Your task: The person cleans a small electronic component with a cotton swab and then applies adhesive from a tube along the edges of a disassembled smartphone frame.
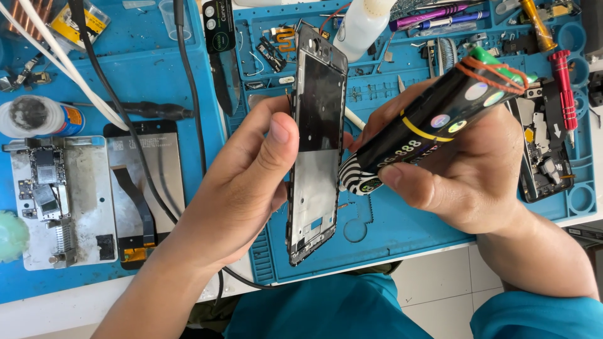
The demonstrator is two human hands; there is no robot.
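Phone frame, a black bare metal mid-chassis with the screen gone point(316, 150), is held upright on edge above the blue silicone repair mat point(402, 232) on the tabletop, so its side rail faces the tool. Left hand point(242, 188) is clamped on the near long edge, thumb on the rim, which steadies it. Right hand point(465, 169) is wrapped around a fat black cylindrical tool bound with orange rubber bands point(433, 125), nose touching the frame's right edge, probably for working that seam.
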